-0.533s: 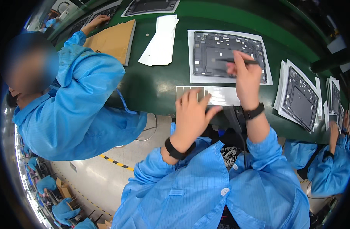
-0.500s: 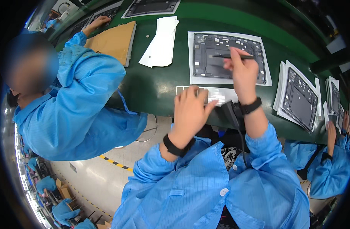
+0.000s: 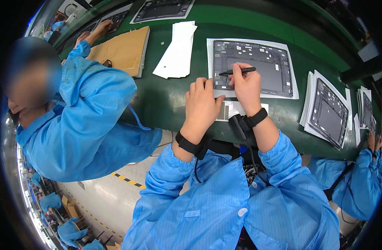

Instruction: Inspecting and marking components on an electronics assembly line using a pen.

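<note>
A dark grey tablet housing point(image 3: 268, 81) dotted with small white pieces lies on white paper point(image 3: 296, 89) on the green bench. My right hand point(image 3: 248, 85) grips a slim black pen-shaped tool point(image 3: 247, 70) from above. The tool's tip points at the left part of the housing, near its lower left corner. Whether the tip carries or touches anything is too small to tell. My left hand point(image 3: 200, 106) rests palm down with fingers stretched, fingertips by the housing's lower left corner. A white sheet with pale strips point(image 3: 262, 109) lies below the housing, partly hidden by my hands.
White paper strips point(image 3: 176, 50) lie left of the housing, beside a brown cardboard piece point(image 3: 124, 48). Stacked housings point(image 3: 330, 110) on paper stand to the right. A co-worker's blue sleeve point(image 3: 95, 83) is close on my left; another person point(image 3: 361, 179) works at far right.
My right hand has moved left and down with the tool, its tip now nearer the housing's lower left corner. My left hand has shifted slightly left and up, off the sheet of strips.
</note>
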The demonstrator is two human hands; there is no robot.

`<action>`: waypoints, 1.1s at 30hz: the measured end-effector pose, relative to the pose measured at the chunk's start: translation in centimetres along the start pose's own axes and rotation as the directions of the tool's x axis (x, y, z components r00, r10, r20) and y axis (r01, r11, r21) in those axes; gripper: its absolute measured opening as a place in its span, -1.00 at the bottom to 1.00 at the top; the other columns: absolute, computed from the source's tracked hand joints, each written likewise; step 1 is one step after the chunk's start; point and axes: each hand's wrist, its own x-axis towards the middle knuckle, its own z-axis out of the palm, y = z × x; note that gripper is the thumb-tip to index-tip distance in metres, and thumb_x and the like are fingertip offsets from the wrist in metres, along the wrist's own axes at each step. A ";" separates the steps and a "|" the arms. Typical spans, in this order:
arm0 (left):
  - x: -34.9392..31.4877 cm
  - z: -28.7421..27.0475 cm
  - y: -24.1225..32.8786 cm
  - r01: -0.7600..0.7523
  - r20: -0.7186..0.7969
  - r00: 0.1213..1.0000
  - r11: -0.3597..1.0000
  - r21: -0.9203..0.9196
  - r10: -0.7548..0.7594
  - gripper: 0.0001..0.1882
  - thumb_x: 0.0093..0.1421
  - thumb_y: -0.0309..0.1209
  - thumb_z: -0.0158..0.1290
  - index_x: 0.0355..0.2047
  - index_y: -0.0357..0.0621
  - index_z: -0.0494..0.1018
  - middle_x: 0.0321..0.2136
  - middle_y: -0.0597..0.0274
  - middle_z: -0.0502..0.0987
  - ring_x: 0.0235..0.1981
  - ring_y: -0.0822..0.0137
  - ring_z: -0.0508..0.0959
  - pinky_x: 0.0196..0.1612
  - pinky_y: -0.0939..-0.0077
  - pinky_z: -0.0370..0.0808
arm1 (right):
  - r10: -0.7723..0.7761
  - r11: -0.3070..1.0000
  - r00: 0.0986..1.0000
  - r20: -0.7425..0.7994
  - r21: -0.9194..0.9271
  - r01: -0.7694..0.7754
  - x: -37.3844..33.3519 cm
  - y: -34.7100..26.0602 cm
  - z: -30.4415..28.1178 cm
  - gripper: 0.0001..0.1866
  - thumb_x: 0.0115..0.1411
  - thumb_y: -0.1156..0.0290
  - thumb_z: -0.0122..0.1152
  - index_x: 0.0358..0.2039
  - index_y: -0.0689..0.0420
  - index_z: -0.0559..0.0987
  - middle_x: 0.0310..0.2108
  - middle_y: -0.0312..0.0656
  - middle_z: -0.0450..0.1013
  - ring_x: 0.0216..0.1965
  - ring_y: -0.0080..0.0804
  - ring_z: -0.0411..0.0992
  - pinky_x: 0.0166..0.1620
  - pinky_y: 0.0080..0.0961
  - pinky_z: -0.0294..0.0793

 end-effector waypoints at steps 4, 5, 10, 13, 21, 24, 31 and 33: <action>-0.1 -0.2 0.2 0.009 0.017 1.000 1.000 -0.006 -0.009 -0.47 0.06 -0.27 0.22 -0.01 -0.28 0.39 -0.06 0.02 0.40 -0.01 0.00 0.40 -0.01 0.14 0.39 | 0.010 1.000 1.000 0.015 -0.020 -0.009 0.0 0.3 0.0 -0.76 0.28 0.41 0.13 -0.27 0.39 0.53 -0.57 -0.22 0.47 -0.57 -0.58 0.45 -0.45 -0.63 0.47; -0.1 -0.1 0.2 0.008 0.017 1.000 1.000 -0.008 -0.008 -0.47 0.06 -0.27 0.22 -0.01 -0.28 0.39 -0.06 0.02 0.40 -0.01 0.00 0.40 -0.01 0.14 0.39 | 0.009 1.000 1.000 0.014 -0.021 -0.008 0.0 0.6 0.0 -0.76 0.28 0.41 0.13 -0.27 0.39 0.53 -0.57 -0.22 0.47 -0.57 -0.58 0.45 -0.45 -0.63 0.47; -0.3 0.1 0.1 0.003 0.027 1.000 1.000 -0.004 -0.003 -0.48 0.07 -0.27 0.22 -0.02 -0.27 0.39 -0.07 0.03 0.39 -0.02 0.00 0.40 -0.03 0.13 0.39 | -0.012 0.997 1.000 0.002 -0.080 0.012 0.1 1.0 -0.3 -0.80 0.26 0.43 0.13 -0.32 0.35 0.55 -0.59 -0.18 0.53 -0.61 -0.60 0.47 -0.53 -0.63 0.44; 0.2 -0.1 0.0 -0.002 0.003 1.000 1.000 0.020 0.002 -0.49 0.07 -0.26 0.21 -0.02 -0.27 0.39 -0.07 0.03 0.39 -0.02 0.00 0.40 -0.04 0.12 0.39 | -0.052 0.998 0.998 0.039 -0.023 0.053 1.2 1.2 -0.2 -0.81 0.25 0.43 0.14 -0.32 0.34 0.55 -0.59 -0.18 0.53 -0.60 -0.60 0.47 -0.52 -0.63 0.44; 0.3 0.4 -0.1 0.005 0.002 1.000 1.000 0.027 -0.005 -0.50 0.04 -0.27 0.24 -0.06 -0.27 0.40 -0.08 0.05 0.40 -0.01 0.04 0.40 -0.04 0.12 0.39 | 0.016 0.999 0.997 0.070 -0.051 -0.013 1.1 0.5 -0.3 -0.80 0.28 0.43 0.13 -0.29 0.36 0.52 -0.62 -0.26 0.43 -0.54 -0.59 0.44 -0.42 -0.64 0.45; 0.4 0.2 0.3 0.028 0.032 0.999 0.996 0.080 -0.030 -0.44 0.07 -0.22 0.22 0.01 -0.26 0.39 -0.11 0.07 0.41 -0.03 0.03 0.42 -0.08 0.14 0.43 | -0.036 0.994 0.999 0.026 -0.103 0.038 0.9 0.7 -0.1 -0.80 0.24 0.42 0.15 -0.34 0.35 0.55 -0.59 -0.16 0.54 -0.60 -0.54 0.50 -0.51 -0.59 0.45; 1.4 1.1 1.4 -0.026 0.029 0.999 0.966 0.257 0.019 -0.34 0.05 -0.06 0.20 0.08 -0.21 0.42 -0.22 0.12 0.41 -0.15 0.13 0.46 -0.22 0.22 0.45 | -0.060 0.992 0.998 0.011 -0.111 0.061 0.6 0.7 -0.1 -0.78 0.25 0.40 0.14 -0.35 0.34 0.55 -0.60 -0.15 0.53 -0.57 -0.53 0.51 -0.50 -0.55 0.45; 1.4 1.1 1.5 -0.054 0.020 0.999 0.964 0.260 0.050 -0.34 0.04 0.00 0.19 0.06 -0.16 0.45 -0.26 0.14 0.40 -0.18 0.15 0.45 -0.23 0.21 0.44 | -0.030 0.980 0.999 0.021 -0.196 0.034 0.3 -0.2 -0.3 -0.77 0.28 0.36 0.13 -0.38 0.31 0.52 -0.61 -0.18 0.51 -0.59 -0.56 0.47 -0.53 -0.56 0.42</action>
